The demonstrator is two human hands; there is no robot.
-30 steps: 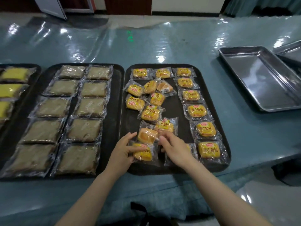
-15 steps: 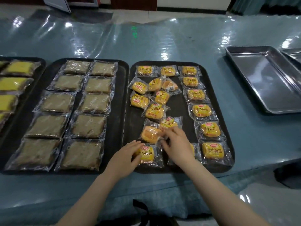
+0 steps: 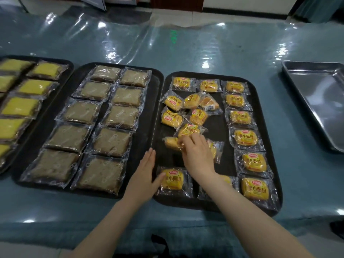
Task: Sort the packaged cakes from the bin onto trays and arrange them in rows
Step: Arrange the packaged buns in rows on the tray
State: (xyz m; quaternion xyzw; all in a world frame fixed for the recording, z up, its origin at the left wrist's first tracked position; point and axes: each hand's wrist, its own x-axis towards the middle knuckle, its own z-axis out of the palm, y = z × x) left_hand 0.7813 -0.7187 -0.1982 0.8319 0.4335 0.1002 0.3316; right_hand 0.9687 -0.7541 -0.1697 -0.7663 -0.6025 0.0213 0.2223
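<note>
A black tray (image 3: 268, 207) holds several small orange packaged cakes. One column runs down its right side (image 3: 245, 137), a row lies along the far edge, and a loose heap (image 3: 188, 112) sits at the centre left. My right hand (image 3: 197, 153) pinches one orange cake (image 3: 172, 143) near the tray's middle and covers part of another. My left hand (image 3: 144, 178) lies flat with straight fingers on the tray's near left rim, its thumb touching a cake (image 3: 172, 180) at the near left corner.
Another black tray (image 3: 149, 101) to the left carries brown cake slices in two columns. A third tray (image 3: 61, 66) at far left holds yellow cakes. A steel bin (image 3: 309, 108) stands at the right. A shiny teal sheet covers the table.
My left hand let go of the near-left cake and slid to the tray's rim. My right hand moved up with the pinched cake. The camera shifted closer.
</note>
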